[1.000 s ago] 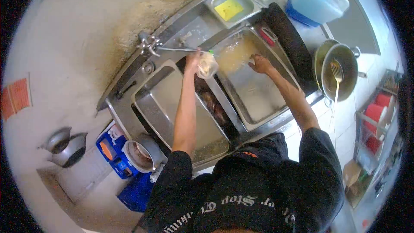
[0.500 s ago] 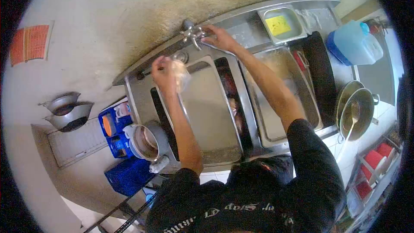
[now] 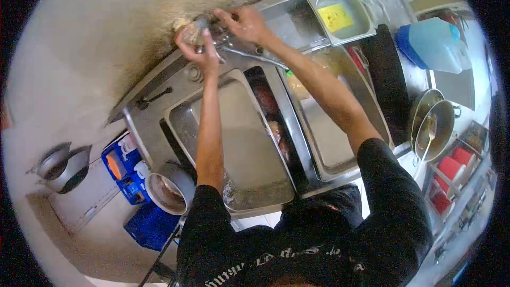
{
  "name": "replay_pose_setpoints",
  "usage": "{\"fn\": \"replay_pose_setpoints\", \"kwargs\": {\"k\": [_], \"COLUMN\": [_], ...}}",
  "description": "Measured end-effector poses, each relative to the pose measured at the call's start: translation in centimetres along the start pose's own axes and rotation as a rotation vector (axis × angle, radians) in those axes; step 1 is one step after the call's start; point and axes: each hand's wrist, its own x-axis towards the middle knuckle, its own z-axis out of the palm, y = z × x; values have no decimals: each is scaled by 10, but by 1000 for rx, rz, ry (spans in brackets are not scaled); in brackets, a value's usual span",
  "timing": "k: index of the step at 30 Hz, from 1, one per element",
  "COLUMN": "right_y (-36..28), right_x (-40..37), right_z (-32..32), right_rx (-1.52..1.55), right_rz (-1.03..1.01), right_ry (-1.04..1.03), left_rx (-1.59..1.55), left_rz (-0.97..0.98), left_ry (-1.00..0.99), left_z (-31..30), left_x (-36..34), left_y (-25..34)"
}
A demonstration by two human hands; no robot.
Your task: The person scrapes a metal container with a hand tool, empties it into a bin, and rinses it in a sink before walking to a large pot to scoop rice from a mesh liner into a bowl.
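My left hand (image 3: 201, 53) is closed around a pale, crumpled scrubber-like thing (image 3: 187, 34), pressed up near the metal tap at the wall. Its exact kind is hard to make out. Beside it, my right hand (image 3: 245, 24) hovers over the tap with thumb and fingers apart and nothing in them. The tap's spout (image 3: 247, 54) reaches right, below my right hand; the tap's body is mostly covered by both hands. Under my left forearm lies a large steel pan (image 3: 265, 127) filled with something flat and greyish. A second steel pan (image 3: 340, 172) sits under my right forearm.
A small steel tray (image 3: 366, 34) holds a yellow sponge (image 3: 336, 17). A blue-filled jug (image 3: 433, 45) stands at the right, above woks (image 3: 446, 143) with a slotted spatula. At left are a pot (image 3: 183, 180) and a blue crate (image 3: 151, 223). Red items sit lower right.
My left hand has moved up from the pan's corner to the tap with the pale thing. My right hand has come off the tap handle, slightly up and left. The view has shifted.
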Motion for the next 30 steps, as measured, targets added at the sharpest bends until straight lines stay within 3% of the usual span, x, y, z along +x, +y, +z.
{"fn": "replay_pose_setpoints", "kwargs": {"k": [1,2,4,6,10,13,15,17,19,20,21,23,25,26,28,29,30], "right_y": [3,5,3,-8,-6,-13,-13,-8,-20,-18,-7,3,-8,-14,-42,-59,-60], "right_x": [2,7,12,10,14,7,12,13,1,3,9,18,10,-3,-45,-84,-121], "right_z": [10,22,44,48,55,44,48,71,47,48,60,76,66,53,10,-9,-15], "right_rx": [59,48,557,658,592,455,164,168,473,479,286,237,391,319,328,411,426], "right_rz": [-328,-318,-439,-520,-481,-587,-879,-791,-539,-544,-693,-746,-680,-582,-351,-218,-236], "right_ry": [413,415,324,238,393,471,779,792,478,511,737,799,651,679,766,807,717], "left_rx": [-136,-274,-168,-299,-149,-83,-294,-240,-86,-92,-60,-45,3,-5,-54,-63,-44], "left_rz": [-40,-78,-62,-187,-66,-165,-328,-283,-101,-80,-118,-93,-181,-146,-273,-249,-249], "left_ry": [-54,-110,-100,11,-92,17,39,1,-72,-97,-123,-144,-242,-251,-65,-67,73], "left_z": [0,2,6,6,7,11,11,8,3,-2,-5,-3,0,-3,-14,-28,-47], "left_x": [1,1,-4,-10,-7,-13,-14,-13,-12,-15,-17,-10,-9,-10,-11,-13,-17], "left_y": [-6,-12,-29,-34,-29,-22,-19,-19,-32,-46,-56,-38,4,17,31,32,31]}}
